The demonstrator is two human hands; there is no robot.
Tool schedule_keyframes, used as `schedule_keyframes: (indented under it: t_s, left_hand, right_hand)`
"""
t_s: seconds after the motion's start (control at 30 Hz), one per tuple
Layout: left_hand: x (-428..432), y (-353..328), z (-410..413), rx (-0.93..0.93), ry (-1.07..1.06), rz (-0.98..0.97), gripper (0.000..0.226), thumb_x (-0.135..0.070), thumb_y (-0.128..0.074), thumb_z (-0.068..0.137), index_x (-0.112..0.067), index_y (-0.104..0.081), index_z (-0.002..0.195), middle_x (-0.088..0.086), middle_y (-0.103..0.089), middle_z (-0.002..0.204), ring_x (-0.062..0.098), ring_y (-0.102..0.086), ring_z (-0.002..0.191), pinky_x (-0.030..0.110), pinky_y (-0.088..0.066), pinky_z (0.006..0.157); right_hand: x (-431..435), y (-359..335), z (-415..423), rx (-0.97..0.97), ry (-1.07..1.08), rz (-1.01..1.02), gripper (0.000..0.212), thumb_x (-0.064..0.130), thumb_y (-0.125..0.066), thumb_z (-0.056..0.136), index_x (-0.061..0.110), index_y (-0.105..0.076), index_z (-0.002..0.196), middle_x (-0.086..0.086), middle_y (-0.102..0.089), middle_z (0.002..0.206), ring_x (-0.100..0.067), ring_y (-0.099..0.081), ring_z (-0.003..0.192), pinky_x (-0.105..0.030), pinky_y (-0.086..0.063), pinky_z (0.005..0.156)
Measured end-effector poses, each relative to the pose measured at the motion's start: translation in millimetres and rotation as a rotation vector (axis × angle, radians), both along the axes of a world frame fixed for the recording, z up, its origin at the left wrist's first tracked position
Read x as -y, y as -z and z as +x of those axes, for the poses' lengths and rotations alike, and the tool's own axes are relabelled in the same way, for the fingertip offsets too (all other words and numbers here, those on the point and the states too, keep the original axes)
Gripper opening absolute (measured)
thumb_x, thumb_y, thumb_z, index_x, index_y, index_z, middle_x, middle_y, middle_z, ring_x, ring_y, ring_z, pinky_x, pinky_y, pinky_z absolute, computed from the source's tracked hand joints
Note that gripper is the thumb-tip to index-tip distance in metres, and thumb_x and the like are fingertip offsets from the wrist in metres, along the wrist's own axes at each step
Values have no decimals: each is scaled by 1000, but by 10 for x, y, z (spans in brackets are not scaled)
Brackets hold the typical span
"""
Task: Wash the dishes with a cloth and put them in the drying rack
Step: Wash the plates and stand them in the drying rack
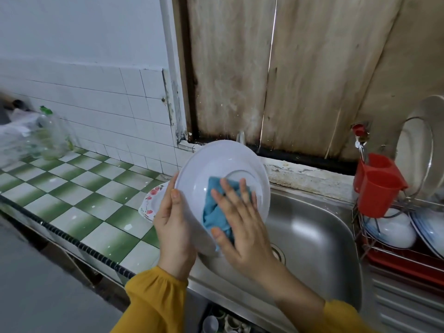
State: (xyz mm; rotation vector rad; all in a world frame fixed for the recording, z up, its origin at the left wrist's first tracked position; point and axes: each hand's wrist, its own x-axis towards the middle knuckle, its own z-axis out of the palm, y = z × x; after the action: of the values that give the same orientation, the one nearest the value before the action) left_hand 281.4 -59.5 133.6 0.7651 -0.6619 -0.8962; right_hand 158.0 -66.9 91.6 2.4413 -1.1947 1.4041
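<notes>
**White plate (223,164) tilted over the sink (312,236)**

The left hand (171,219) clamps its rim, likely so drips fall into the sink. The right hand (240,224), fingers flat, presses the blue cloth (216,210) against its underside. The drying rack (396,251) stands just right of the sink.

head-worn wide-angle cam | faces forward and down | close over shiny stainless-steel sink basin (312,236) at 5 o'clock; chrome wire drying rack (394,251) at 3 o'clock edge

Blue cloth (217,210), wht plate (216,162)
</notes>
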Motion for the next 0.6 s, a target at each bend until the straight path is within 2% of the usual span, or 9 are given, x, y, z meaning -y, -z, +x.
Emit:
schedule_keyframes:
  t_s: [0.07,0.13,0.2,0.27,0.33,0.4,0.5,0.53,0.6]
  left_hand:
    - [10,-9,87,-36,19,-23,29,-26,-49,94,-25,-62,120,-6,-67,125,19,-59,122,32,-49,101]
    - [-24,-17,87,60,49,-29,32,-29,-49,91,-27,-62,120,-15,-66,123,13,-59,120,27,-50,99]
    - [-70,-18,8,191,65,-35,30,-30,-47,92,-29,-63,118,-27,-64,120,5,-57,120,24,-48,100]
    - [-92,-17,-73,275,53,-65,28,-27,-45,94,-29,-61,116,-37,-61,117,-8,-54,118,16,-44,100]
    - [-73,-27,-111,326,32,-98,26,-16,-42,99,-22,-61,117,-34,-62,115,-17,-52,113,7,-42,94]
    - [-31,-22,-119,335,25,-104,28,-7,-40,102,-13,-62,117,-29,-63,114,-18,-55,107,6,-42,90]
    - [19,11,-95,196,48,-30,28,-16,-41,103,-25,-65,114,-20,-70,105,1,-63,106,27,-48,97]
    - [50,25,-78,109,66,1,28,-19,-41,103,-28,-64,117,-13,-71,112,10,-63,111,35,-48,100]
    - [114,43,-24,-28,61,54,29,-22,-38,104,-29,-61,121,0,-66,127,21,-61,119,40,-49,100]
  right_hand:
    - [70,116,-147,7,65,13,59,54,-25,101,32,-13,155,7,-10,164,-24,-4,151,-42,0,122]
    - [219,94,-275,299,140,169,58,56,-28,99,35,-19,152,14,-11,162,-15,1,151,-39,-1,123]
    - [348,-77,-314,637,123,343,52,57,-33,92,41,-33,141,30,-24,150,-7,-1,150,-41,-10,123]
    - [417,-269,-264,742,102,364,45,55,-35,88,39,-48,127,33,-38,135,-6,-13,147,-41,-19,121]
    - [397,-376,-164,600,106,215,44,46,-39,92,25,-59,125,18,-51,131,-6,-24,144,-42,-22,119]
    - [299,-380,-41,384,79,44,45,37,-44,94,11,-62,125,-1,-57,134,-14,-28,143,-42,-17,121]
    - [87,-173,140,17,48,-134,48,36,-50,90,13,-60,130,-6,-51,144,-33,-26,145,-48,-11,121]
    - [47,-50,167,-91,58,-194,48,38,-51,89,16,-59,132,-3,-48,147,-33,-24,146,-49,-10,121]
    - [21,202,123,-206,109,-265,47,42,-47,94,23,-52,137,4,-37,154,-32,-19,148,-53,-11,120]
